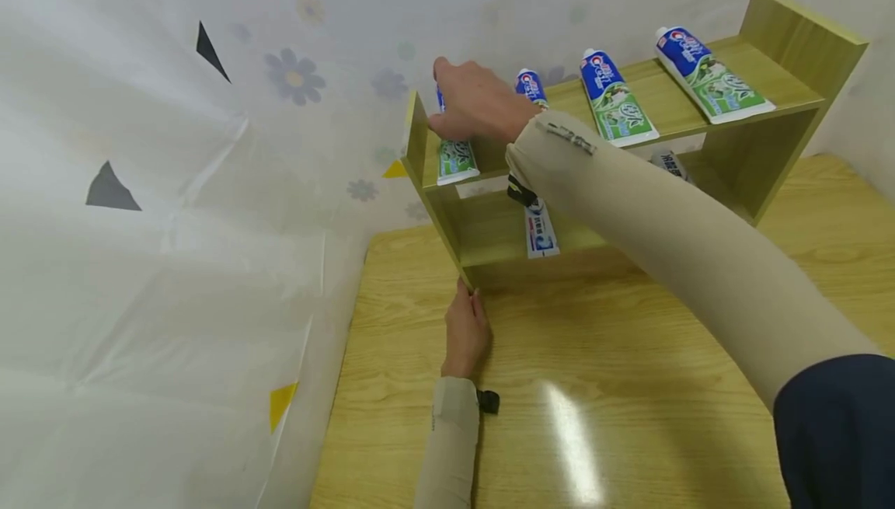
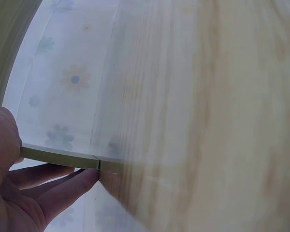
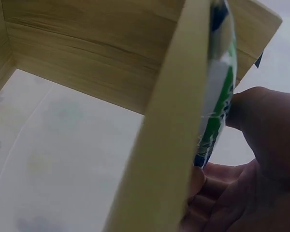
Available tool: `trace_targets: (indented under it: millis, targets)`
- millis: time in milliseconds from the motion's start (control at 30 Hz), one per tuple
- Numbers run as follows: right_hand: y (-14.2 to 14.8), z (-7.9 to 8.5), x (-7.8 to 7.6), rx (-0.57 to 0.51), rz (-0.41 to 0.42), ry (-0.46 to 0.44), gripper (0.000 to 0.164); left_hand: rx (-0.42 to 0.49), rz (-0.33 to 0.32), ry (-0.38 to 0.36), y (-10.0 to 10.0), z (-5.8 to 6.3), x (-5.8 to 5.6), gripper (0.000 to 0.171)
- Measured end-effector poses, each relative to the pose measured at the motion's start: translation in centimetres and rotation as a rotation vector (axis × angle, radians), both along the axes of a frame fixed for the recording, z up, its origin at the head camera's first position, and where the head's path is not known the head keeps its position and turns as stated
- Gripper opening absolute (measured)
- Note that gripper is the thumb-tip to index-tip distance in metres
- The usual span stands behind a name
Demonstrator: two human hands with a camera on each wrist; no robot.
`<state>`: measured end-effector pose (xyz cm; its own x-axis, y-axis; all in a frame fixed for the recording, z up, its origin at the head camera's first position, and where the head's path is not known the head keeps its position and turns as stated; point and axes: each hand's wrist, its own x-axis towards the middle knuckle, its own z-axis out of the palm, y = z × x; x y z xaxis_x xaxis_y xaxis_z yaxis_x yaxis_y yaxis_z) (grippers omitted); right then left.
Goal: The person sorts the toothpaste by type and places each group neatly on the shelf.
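A two-tier wooden shelf (image 1: 783,148) stands on the wooden table. My right hand (image 1: 482,101) reaches over the left end of its top board and holds a blue, white and green toothpaste tube (image 1: 457,162), partly hidden beneath it. In the right wrist view the thumb lies along one side of this tube (image 3: 217,96), with the fingers by its lower end. Low at the shelf's left front corner, my left hand (image 1: 467,334) grips the side panel. The left wrist view has the panel's edge (image 2: 58,157) between thumb and fingers.
Along the top board lie more toothpaste tubes, one behind the right wrist (image 1: 531,88), another mid-board (image 1: 618,101) and one farther right (image 1: 713,78). Below, a white-and-blue tube (image 1: 541,231) pokes past the lower board's front. A patterned sheet (image 1: 210,276) hangs at the left and back.
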<state>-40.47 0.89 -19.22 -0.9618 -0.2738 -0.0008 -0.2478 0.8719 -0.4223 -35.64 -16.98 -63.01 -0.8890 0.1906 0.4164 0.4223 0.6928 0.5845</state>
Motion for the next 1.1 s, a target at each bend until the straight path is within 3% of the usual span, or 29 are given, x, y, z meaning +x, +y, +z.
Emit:
trace_targets:
  millis: [267,300,367,500,533,600,767,933,1100]
  targets:
    - [-0.1,-0.8,-0.9,0.045,-0.021,0.002,0.057,0.023,0.000,-0.019,-0.1,-0.3,0.2,0.038]
    - [-0.2,-0.8,-0.9,0.048,-0.029,0.000,0.057,0.036,0.000,-0.015,-0.1,-0.1,0.3,0.038]
    - [-0.3,-0.9,-1.0,0.059,-0.046,-0.005,0.058,0.038,-0.008,0.019,0.3,1.4,1.2,0.034]
    - [-0.4,-1.0,-1.0,0.076,-0.054,-0.018,0.058,0.075,-0.028,0.054,0.4,2.1,1.7,0.030]
    - [-0.5,-1.1,-0.9,0.078,-0.054,-0.020,0.058,0.066,-0.025,0.054,0.4,2.1,1.7,0.030]
    - [-0.6,-1.2,-0.9,0.087,-0.052,-0.026,0.060,0.066,-0.016,0.029,0.1,0.7,0.8,0.032]
    - [-0.8,-1.3,-0.5,0.090,-0.062,-0.013,0.059,0.005,0.002,0.034,-0.3,-0.6,0.0,0.034]
    - [-0.8,-1.4,-0.4,0.072,-0.057,0.007,0.061,-0.013,0.002,0.039,-0.7,-1.4,-0.6,0.037]
    - [-0.6,-1.5,-0.3,0.054,-0.064,0.035,0.070,-0.007,0.014,0.029,-0.6,-1.2,-0.5,0.043]
